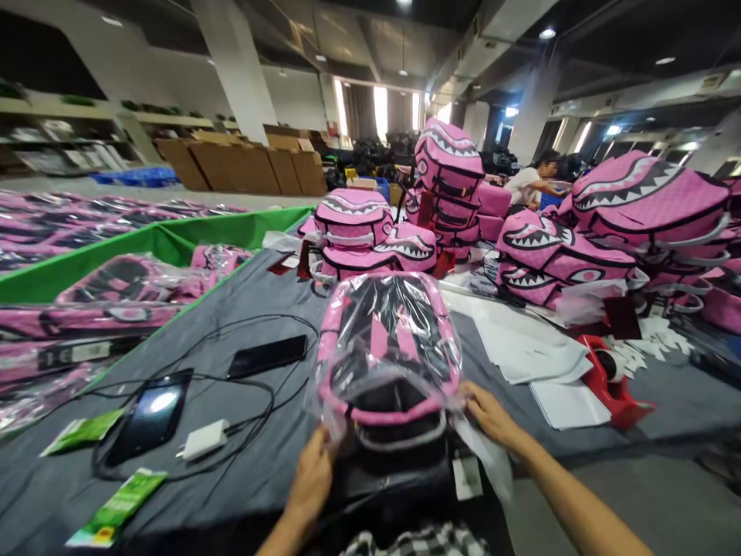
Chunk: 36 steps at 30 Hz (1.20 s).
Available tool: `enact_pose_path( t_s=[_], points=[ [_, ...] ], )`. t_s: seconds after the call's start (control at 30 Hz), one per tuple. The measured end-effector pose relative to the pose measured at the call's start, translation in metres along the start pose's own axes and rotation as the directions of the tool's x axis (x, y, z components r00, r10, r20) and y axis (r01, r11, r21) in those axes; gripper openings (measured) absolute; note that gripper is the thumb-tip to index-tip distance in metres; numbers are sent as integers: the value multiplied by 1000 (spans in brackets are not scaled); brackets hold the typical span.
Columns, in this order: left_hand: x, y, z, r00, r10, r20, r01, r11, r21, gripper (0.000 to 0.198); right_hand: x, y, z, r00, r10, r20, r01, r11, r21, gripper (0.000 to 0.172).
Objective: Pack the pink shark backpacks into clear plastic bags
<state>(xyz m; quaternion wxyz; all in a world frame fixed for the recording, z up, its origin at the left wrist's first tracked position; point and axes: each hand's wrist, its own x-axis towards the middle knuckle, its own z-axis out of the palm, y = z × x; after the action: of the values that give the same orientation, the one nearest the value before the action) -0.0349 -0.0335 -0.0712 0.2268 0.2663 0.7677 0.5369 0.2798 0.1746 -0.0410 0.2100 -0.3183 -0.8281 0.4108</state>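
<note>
A pink backpack with black straps (389,347) lies on the grey table (255,293) right in front of me, partly inside a clear plastic bag (399,309). My left hand (312,475) grips the bag's open edge at the lower left, fingers closed on the plastic. My right hand (492,417) pinches the bag's edge at the lower right. The bag's open end faces me, and the backpack's near end sticks out of it.
Piles of pink shark-mouth backpacks (451,185) stand behind and to the right. A red tape dispenser (610,378), white paper sheets (526,347), two phones (267,355), a charger (202,440) with cables lie around. Bagged backpacks (116,293) fill the left. A person (529,185) sits far back.
</note>
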Motion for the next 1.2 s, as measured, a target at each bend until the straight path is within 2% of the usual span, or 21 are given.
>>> enact_pose_path(
  t_s=[0.07,0.1,0.13,0.17,0.2,0.23,0.3,0.33,0.4,0.47,0.53,0.6,0.7,0.8,0.87,0.93,0.97,1.03,1.07,1.13,1.2],
  points=[
    [0,-2,-19,974,-74,-215,59,995,-78,33,20,2,-23,987,33,-159,-35,999,-11,29],
    [-2,-4,-27,933,-135,-334,85,984,-158,33,20,3,-36,973,60,-224,-67,998,-22,31],
    [-8,-7,-33,891,-215,-400,117,960,-255,35,14,3,-47,961,95,-258,-106,994,-29,34],
    [-18,-11,-35,872,-306,-383,169,921,-351,38,1,3,-57,957,130,-259,-143,989,-35,37],
    [-32,-14,-32,879,-388,-277,253,872,-419,42,-15,1,-64,958,156,-240,-171,984,-46,39],
    [-48,-16,-25,891,-441,-107,356,825,-438,48,-33,-2,-69,960,167,-223,-185,980,-65,39],
    [-80,-12,2,871,-422,253,488,801,-346,58,-65,-14,-70,965,141,-220,-174,975,-138,39],
    [-92,-5,20,852,-358,382,480,827,-293,57,-76,-21,-67,969,105,-225,-150,970,-194,39],
    [-103,15,60,828,-179,532,361,896,-260,50,-83,-34,-53,989,17,-149,-65,944,-324,45],
    [-101,32,100,809,-62,585,263,928,-265,54,-73,-40,-37,999,-49,-22,35,900,-434,56],
    [-99,40,135,814,-25,580,207,946,-251,60,-55,-38,-25,995,-78,56,95,852,-514,58],
    [-100,38,161,843,-23,538,169,960,-224,65,-40,-33,-22,995,-54,89,95,827,-554,48],
    [-105,32,183,886,-44,461,157,965,-211,67,-31,-26,-29,994,31,107,38,812,-582,31],
    [-106,34,186,858,-87,506,246,935,-255,51,-34,-26,-44,985,107,134,-9,809,-587,19],
    [-104,39,178,812,-102,575,308,912,-273,47,-36,-26,-56,972,127,199,-14,872,-489,19],
    [-101,45,165,741,-120,661,403,866,-295,48,-37,-26,-69,955,103,277,-24,961,-275,25],
    [-101,48,158,691,-128,711,475,822,-313,48,-37,-25,-74,947,82,311,-34,987,-156,28],
    [-101,53,147,591,-129,796,622,702,-348,46,-41,-22,-81,937,55,344,-63,998,11,31],
    [-101,56,144,558,-123,821,674,644,-362,45,-43,-20,-81,935,57,350,-78,996,46,31],
    [-103,59,146,538,-109,836,716,582,-385,42,-52,-15,-75,929,76,361,-117,989,94,30],
    [-105,61,154,547,-97,831,718,565,-406,40,-65,-9,-62,923,119,365,-200,961,193,32]
  ],
)
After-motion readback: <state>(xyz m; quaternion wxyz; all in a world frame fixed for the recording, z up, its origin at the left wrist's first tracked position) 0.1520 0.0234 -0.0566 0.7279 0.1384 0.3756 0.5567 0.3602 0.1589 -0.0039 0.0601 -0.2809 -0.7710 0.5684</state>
